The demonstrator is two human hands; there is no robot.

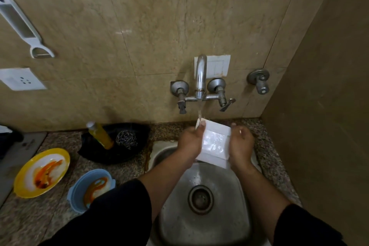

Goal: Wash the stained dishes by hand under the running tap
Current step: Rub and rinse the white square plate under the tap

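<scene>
A white square dish (214, 144) is held over the steel sink (203, 223), tilted toward the wall. My left hand (189, 142) grips its left edge and my right hand (240, 146) grips its right edge. Water runs from the tap (200, 78) onto the dish's top left corner, by my left thumb. On the counter to the left lie a yellow plate (24, 183) and a blue bowl (76, 193), both smeared with orange and brown stains.
A black pan (99, 152) at the wall holds a yellow soap bottle (100, 135) and a steel scrubber (126, 139). A separate valve (259, 81) sticks out right of the tap. A side wall closes the right. A peeler (24, 30) hangs upper left.
</scene>
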